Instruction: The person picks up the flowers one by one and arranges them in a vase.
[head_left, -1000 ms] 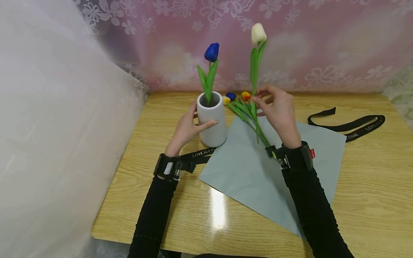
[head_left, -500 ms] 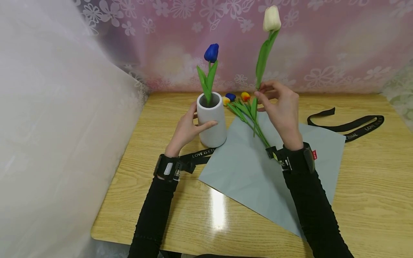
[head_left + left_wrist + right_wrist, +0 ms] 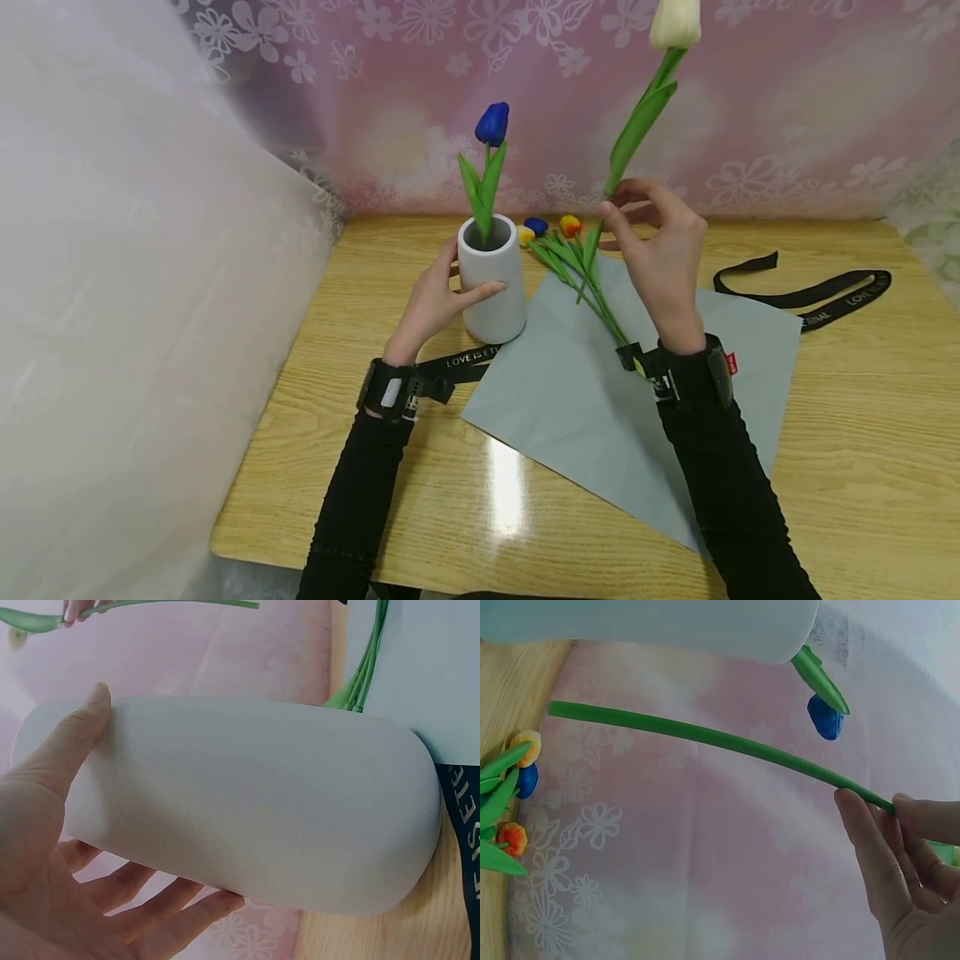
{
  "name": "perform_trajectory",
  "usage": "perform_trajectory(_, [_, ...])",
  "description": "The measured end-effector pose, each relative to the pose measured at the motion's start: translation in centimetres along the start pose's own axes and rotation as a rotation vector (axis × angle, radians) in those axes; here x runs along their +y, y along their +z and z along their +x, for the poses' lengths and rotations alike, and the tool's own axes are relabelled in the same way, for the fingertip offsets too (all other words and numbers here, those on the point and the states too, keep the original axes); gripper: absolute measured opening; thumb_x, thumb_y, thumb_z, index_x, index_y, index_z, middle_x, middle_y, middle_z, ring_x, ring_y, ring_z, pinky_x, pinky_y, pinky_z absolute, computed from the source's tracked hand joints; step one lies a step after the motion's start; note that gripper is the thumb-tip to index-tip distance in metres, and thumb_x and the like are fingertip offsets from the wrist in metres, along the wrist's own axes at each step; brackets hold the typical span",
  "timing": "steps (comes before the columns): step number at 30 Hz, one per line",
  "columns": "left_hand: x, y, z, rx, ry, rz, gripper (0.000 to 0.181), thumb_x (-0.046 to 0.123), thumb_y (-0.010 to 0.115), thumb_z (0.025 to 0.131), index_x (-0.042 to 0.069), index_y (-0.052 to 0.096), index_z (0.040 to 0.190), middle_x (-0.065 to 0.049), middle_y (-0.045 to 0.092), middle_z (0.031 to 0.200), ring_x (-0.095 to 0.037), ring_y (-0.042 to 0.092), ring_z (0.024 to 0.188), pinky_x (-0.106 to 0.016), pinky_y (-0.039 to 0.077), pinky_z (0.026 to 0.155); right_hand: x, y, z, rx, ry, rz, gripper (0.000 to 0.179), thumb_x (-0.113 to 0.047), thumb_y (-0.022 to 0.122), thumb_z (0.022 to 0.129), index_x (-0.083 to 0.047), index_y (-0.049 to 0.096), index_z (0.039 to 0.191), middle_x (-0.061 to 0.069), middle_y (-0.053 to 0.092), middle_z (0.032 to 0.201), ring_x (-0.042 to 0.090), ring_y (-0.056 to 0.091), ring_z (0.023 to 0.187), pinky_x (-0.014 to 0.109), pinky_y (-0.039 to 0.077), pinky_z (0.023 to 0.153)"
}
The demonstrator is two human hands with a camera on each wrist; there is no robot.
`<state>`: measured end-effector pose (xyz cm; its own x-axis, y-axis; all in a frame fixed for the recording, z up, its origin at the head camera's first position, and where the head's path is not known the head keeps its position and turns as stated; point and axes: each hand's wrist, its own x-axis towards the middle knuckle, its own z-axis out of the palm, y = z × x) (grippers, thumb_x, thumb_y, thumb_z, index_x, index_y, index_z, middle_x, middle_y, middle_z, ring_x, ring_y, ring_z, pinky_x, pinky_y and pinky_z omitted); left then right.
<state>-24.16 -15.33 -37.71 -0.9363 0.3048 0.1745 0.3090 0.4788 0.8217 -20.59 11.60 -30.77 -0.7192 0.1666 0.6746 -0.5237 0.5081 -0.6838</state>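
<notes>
My left hand (image 3: 429, 307) holds a white vase (image 3: 497, 304) upright on the table, thumb across its near side and fingers round the far side, as the left wrist view shows. A blue tulip (image 3: 492, 125) with green leaves stands in the vase. To the right, my right hand (image 3: 663, 254) pinches the stem of a white tulip (image 3: 674, 25) between thumb and fingertips, just below its leaves. The bloom leans up and right, cut off by the top edge of the head view. In the right wrist view, the bare green stem (image 3: 705, 735) curves away from the fingertips.
Several tulips, one with an orange bloom (image 3: 570, 225), lie on grey wrapping paper (image 3: 570, 425) with stems toward me. A black lettered ribbon (image 3: 825, 293) curls at the right; another ribbon (image 3: 468, 357) lies beside the vase. A pink floral curtain (image 3: 375, 125) hangs behind the table.
The white tulip has risen and tilted right, its stem end swinging left toward the vase. My right hand has shifted slightly right and up. The left hand and vase have stayed put.
</notes>
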Motion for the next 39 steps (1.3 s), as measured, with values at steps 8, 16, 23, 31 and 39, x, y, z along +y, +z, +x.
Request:
perform_trajectory(8, [0.0,-0.1,-0.2,-0.002,-0.001,0.003,0.085,0.040,0.080,0.088,0.021,0.033,0.156,-0.009,0.047,0.152,-0.036,0.051,0.134,-0.054,0.050,0.103,-0.7,0.4,-0.3,0.026,-0.013,0.153,0.024,-0.010,0.072,0.095,0.004,0.070,0.113,0.002,0.068,0.100,0.008,0.069,0.079,0.020,0.059,0.067])
perform_trajectory(16, [0.4,0.1,0.0,-0.021,-0.025,-0.002,0.088,0.043,0.079,0.088,0.026,0.029,0.158,-0.008,0.046,0.153,-0.035,0.051,0.136,-0.053,0.049,0.104,-1.5,-0.1,0.3,0.060,-0.073,0.211,0.021,-0.007,0.071,0.095,0.004,0.070,0.112,0.000,0.068,0.101,0.009,0.069,0.077,0.022,0.060,0.068])
perform_trajectory(23, [0.4,-0.2,-0.3,-0.010,-0.023,-0.006,0.088,0.043,0.080,0.088,0.027,0.029,0.158,-0.007,0.048,0.151,-0.035,0.051,0.135,-0.054,0.049,0.103,-4.0,-0.1,2.0,0.112,-0.110,0.162,0.018,-0.010,0.074,0.094,-0.002,0.073,0.110,-0.004,0.069,0.098,0.007,0.069,0.076,0.015,0.057,0.067])
perform_trajectory(31, [0.3,-0.3,-0.3,-0.002,-0.002,-0.024,0.088,0.042,0.080,0.087,0.026,0.030,0.158,-0.009,0.049,0.150,-0.035,0.051,0.135,-0.056,0.047,0.105,-7.1,0.5,4.2,0.138,-0.207,0.272,0.016,-0.009,0.073,0.094,0.000,0.071,0.107,-0.006,0.069,0.096,0.015,0.071,0.075,0.022,0.060,0.067])
perform_trajectory(39, [0.4,-0.3,-0.3,0.002,-0.005,-0.037,0.087,0.040,0.081,0.087,0.026,0.031,0.157,-0.008,0.048,0.151,-0.033,0.050,0.137,-0.056,0.046,0.108,-8.2,2.8,5.5,0.111,-0.235,0.350,0.017,0.000,0.071,0.093,0.002,0.069,0.110,-0.003,0.068,0.097,0.013,0.071,0.077,0.024,0.061,0.070])
